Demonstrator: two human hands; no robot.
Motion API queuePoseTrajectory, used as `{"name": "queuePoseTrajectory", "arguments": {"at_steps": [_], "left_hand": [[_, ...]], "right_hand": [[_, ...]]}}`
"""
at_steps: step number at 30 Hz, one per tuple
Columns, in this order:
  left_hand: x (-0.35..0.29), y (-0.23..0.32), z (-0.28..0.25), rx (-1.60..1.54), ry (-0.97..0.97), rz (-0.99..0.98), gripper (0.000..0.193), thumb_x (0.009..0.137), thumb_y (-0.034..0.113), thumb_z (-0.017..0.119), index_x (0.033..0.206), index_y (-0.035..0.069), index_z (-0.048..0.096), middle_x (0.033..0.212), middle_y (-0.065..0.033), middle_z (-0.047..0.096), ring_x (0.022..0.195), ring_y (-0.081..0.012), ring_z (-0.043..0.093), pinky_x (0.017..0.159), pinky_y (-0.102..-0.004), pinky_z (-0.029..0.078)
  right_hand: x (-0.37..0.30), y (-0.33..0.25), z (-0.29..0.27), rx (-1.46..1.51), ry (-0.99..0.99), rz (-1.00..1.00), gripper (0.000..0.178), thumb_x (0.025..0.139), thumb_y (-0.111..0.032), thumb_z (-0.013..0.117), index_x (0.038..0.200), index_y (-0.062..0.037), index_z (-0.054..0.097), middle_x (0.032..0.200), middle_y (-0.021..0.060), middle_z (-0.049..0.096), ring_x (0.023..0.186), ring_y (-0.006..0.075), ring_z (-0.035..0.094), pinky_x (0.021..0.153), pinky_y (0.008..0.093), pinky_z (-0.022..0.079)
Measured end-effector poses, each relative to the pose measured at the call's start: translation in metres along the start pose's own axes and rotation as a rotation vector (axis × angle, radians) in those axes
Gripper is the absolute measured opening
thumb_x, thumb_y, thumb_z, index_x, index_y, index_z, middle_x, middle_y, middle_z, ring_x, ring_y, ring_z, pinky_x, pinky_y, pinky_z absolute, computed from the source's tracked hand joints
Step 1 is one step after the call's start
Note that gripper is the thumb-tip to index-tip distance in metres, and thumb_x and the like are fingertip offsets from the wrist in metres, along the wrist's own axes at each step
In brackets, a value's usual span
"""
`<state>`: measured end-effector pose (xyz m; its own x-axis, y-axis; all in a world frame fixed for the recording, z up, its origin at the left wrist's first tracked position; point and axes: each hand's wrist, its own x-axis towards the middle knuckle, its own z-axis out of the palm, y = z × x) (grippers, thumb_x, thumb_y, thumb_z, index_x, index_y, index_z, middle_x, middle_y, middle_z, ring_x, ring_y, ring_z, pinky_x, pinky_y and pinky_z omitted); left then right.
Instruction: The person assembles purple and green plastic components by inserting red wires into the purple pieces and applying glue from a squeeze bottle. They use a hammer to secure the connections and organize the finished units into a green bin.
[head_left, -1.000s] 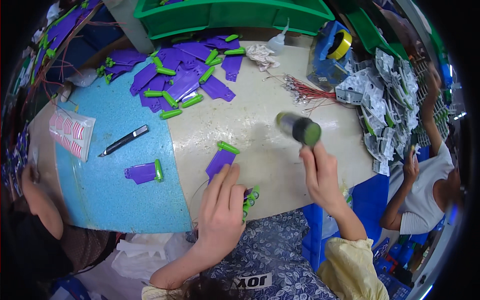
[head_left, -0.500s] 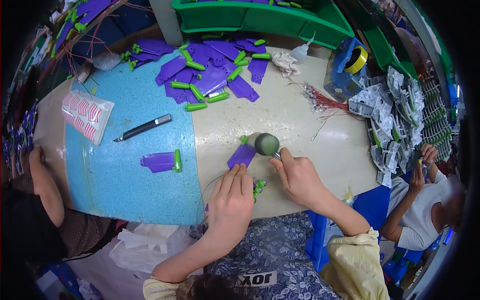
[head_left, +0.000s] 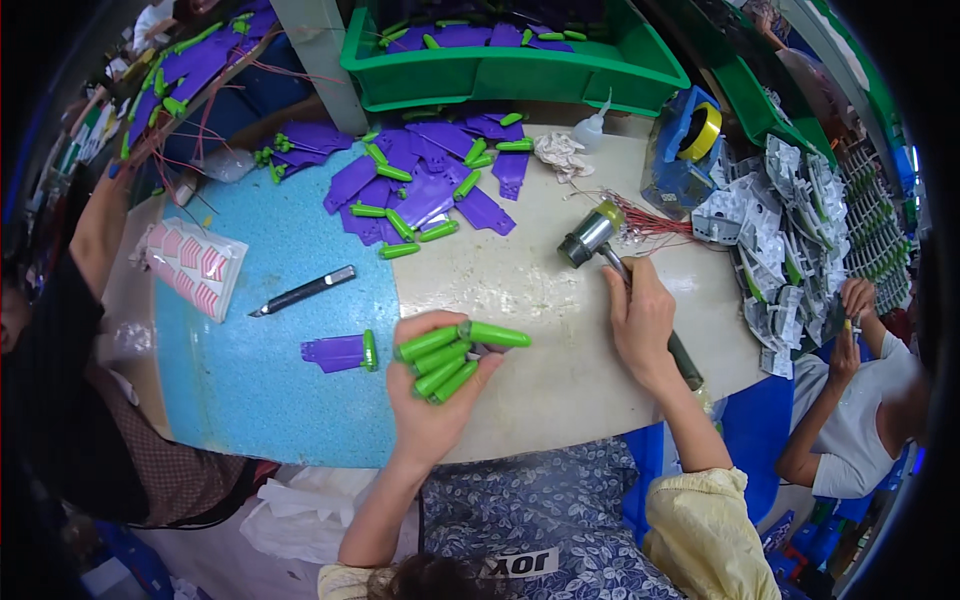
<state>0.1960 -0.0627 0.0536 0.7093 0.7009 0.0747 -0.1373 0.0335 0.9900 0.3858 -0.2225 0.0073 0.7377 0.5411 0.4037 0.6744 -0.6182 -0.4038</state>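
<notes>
Gathered in my left hand (head_left: 420, 405), over the table's near edge, is a bunch of purple plastic parts with green cylindrical ends (head_left: 440, 360). The green ends face up and the purple bodies are mostly hidden by the hand. My right hand (head_left: 645, 318) is closed round the handle of a mallet (head_left: 590, 240), whose head lies to the upper left of the fingers, near a bundle of red wires (head_left: 655, 222). A single purple part with a green end (head_left: 335, 354) lies on the blue mat, left of my left hand.
A heap of purple-and-green parts (head_left: 425, 170) lies at the back, below a green bin (head_left: 520, 78). On the blue mat (head_left: 270, 410) are a craft knife (head_left: 305, 291) and a sticker sheet (head_left: 197, 268). White parts (head_left: 785, 240) pile up at right, near yellow tape (head_left: 703, 133). Co-workers sit either side.
The mallet has moved right and back, off the purple part it was over. My left hand has lifted from the table and now holds the bunch of parts upright.
</notes>
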Motion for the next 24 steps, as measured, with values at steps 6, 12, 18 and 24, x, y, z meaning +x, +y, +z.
{"name": "queuePoseTrajectory", "arguments": {"at_steps": [6,12,18,24], "left_hand": [[0.003,-0.002,-0.014,-0.090,0.024,0.002,0.036,0.078,-0.006,0.077,0.109,-0.001,0.059,0.096,-0.0087,0.064,0.091,-0.0163,0.068,0.076,-0.0263,0.054],[0.154,0.128,-0.113,-0.453,0.261,0.131,0.017,0.093,0.009,0.066,0.107,0.002,0.059,0.088,-0.0075,0.063,0.076,-0.0142,0.063,0.067,-0.0295,0.057],[0.344,0.156,-0.211,0.155,0.642,0.115,0.036,0.077,0.009,0.079,0.104,-0.007,0.062,0.100,-0.0196,0.068,0.092,-0.0316,0.068,0.076,-0.0417,0.057],[0.406,0.149,-0.162,1.249,0.603,-0.014,0.072,0.076,0.050,0.075,0.122,-0.004,0.062,0.125,-0.0278,0.060,0.128,-0.0439,0.045,0.106,-0.0491,0.035]], "right_hand": [[0.004,0.016,0.008,-0.023,-0.024,-0.116,0.017,0.089,-0.015,0.067,0.094,-0.0015,0.059,0.082,0.0150,0.059,0.070,0.0351,0.060,0.059,0.0425,0.045],[0.013,0.038,-0.004,0.003,0.026,-0.149,0.017,0.085,-0.009,0.070,0.094,0.0001,0.059,0.083,0.0163,0.056,0.072,0.0358,0.058,0.060,0.0437,0.045],[0.017,0.031,0.000,0.031,-0.010,-0.159,0.018,0.084,-0.009,0.070,0.093,0.0002,0.058,0.083,0.0161,0.054,0.074,0.0357,0.056,0.061,0.0437,0.043],[0.019,0.038,-0.006,0.008,0.004,-0.160,0.018,0.083,-0.008,0.071,0.094,-0.0002,0.058,0.084,0.0150,0.054,0.076,0.0344,0.056,0.061,0.0435,0.043]]}}
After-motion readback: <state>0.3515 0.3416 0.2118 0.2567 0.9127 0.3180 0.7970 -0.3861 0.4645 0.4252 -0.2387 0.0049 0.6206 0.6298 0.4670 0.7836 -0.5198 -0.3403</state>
